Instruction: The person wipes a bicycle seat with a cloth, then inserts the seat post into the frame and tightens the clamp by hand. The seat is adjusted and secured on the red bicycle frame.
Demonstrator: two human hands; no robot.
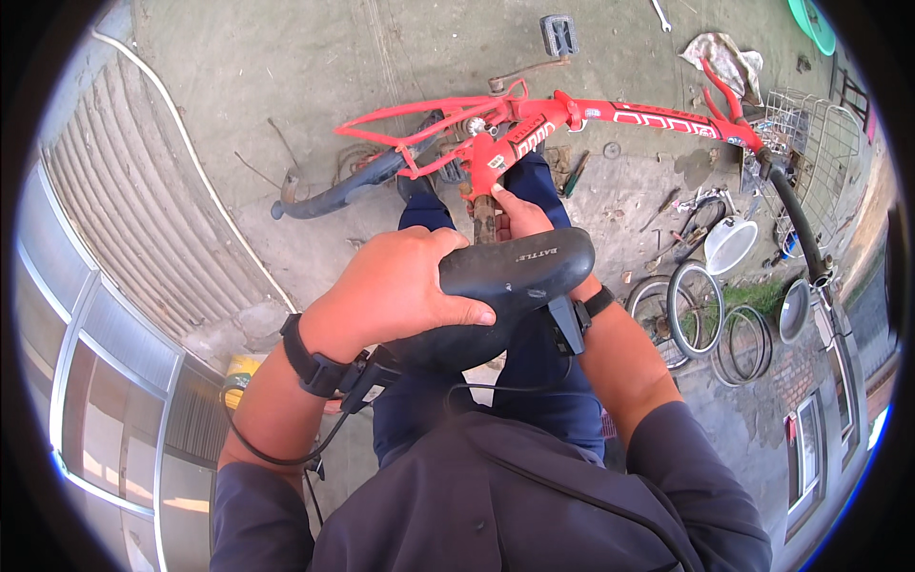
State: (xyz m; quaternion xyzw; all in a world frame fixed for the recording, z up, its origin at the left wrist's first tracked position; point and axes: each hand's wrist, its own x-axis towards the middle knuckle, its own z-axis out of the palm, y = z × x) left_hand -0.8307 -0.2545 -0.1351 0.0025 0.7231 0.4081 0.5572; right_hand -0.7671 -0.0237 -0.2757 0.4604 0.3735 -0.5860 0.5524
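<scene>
A black bicycle saddle (pixel 562 257) is in front of my body, on a rusty seat post (pixel 484 219) that meets a red bicycle frame (pixel 658 119). My left hand (pixel 396 281) is clamped over the saddle's wide rear end, thumb across its top. Beneath the saddle's far side, my right hand (pixel 519 214) closes round the seat post, its thumb against the red frame; the saddle partly hides those fingers. The frame extends to the right, where a dark steering tube (pixel 796 214) bends toward me. No wheels show on it.
A pedal (pixel 559 36) juts out beyond the frame. Left of my legs lies a dark curved tube (pixel 353 186). Tyres (pixel 696 310), a white basin (pixel 731 244) and a wire basket (pixel 829 157) are at right. A screwdriver (pixel 576 175) rests near the frame. A wrench (pixel 661 14) lies far off.
</scene>
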